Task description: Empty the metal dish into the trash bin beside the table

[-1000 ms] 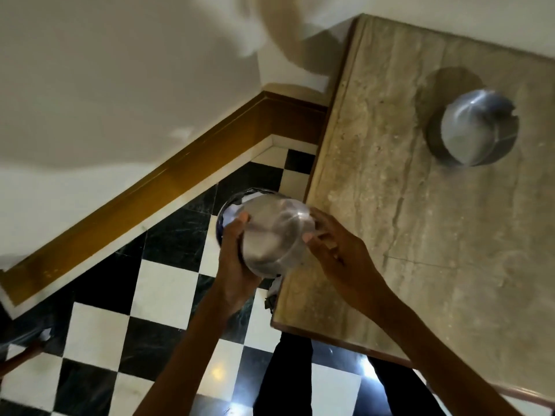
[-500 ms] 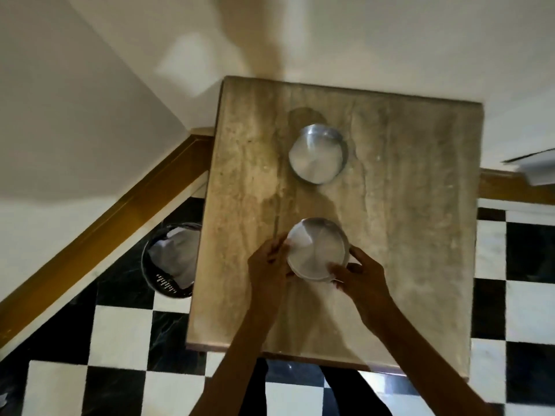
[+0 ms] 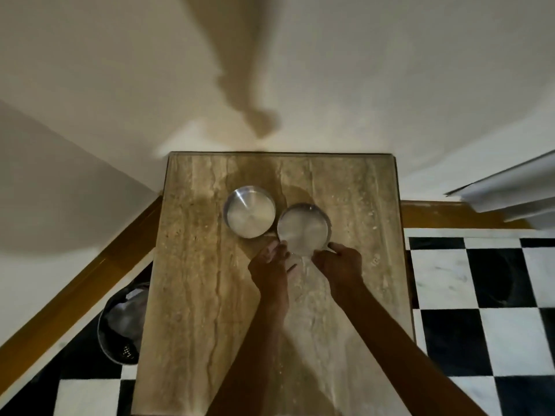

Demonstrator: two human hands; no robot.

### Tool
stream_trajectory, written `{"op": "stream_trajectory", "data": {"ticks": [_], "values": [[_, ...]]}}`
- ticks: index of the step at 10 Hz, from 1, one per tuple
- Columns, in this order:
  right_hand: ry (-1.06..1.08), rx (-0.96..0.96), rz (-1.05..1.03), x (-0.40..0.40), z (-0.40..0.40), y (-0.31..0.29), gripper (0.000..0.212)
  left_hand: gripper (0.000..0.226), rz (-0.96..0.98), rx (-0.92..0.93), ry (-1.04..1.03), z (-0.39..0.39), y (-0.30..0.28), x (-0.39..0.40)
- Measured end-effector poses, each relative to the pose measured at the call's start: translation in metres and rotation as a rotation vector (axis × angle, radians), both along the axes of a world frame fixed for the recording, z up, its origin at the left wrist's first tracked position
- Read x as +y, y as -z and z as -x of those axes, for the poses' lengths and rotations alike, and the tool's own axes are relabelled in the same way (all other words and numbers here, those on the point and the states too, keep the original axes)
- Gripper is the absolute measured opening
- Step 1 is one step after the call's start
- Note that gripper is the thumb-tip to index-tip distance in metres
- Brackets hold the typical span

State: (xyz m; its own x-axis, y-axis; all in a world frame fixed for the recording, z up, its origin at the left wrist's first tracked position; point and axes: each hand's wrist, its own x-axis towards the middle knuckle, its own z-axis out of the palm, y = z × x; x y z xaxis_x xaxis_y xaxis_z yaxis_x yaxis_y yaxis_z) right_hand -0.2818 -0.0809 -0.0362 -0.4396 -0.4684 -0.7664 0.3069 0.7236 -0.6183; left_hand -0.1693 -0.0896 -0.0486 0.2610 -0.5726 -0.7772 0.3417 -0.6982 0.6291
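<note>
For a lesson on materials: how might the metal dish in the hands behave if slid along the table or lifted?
The dish looks stiff: thin metal, holding its round shape. It would probably slide easily, since its base and the stone table both look smooth. It seems light, as the left hand and right hand hold it only with their fingers at the near rim.

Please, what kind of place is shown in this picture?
Probably a room corner in a home. A small stone-topped table stands against a plain wall, on a black-and-white checkered floor with a wooden skirting board; a trash bin sits beside it.
</note>
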Motion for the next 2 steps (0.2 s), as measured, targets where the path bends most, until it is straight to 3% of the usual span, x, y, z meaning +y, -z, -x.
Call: {"op": "stream_trajectory", "data": {"ticks": [1,2], "values": [[-0.007,-0.043,0.05,-0.001,0.003,-0.01,0.057,0.018,-0.007,0.061,0.078,0.0,-0.007,-0.007],[0.027,-0.108,0.089,0.013,0.003,-0.02,0.058,0.02,0.017,0.006,0.242,-0.006,-0.018,0.003]]}}
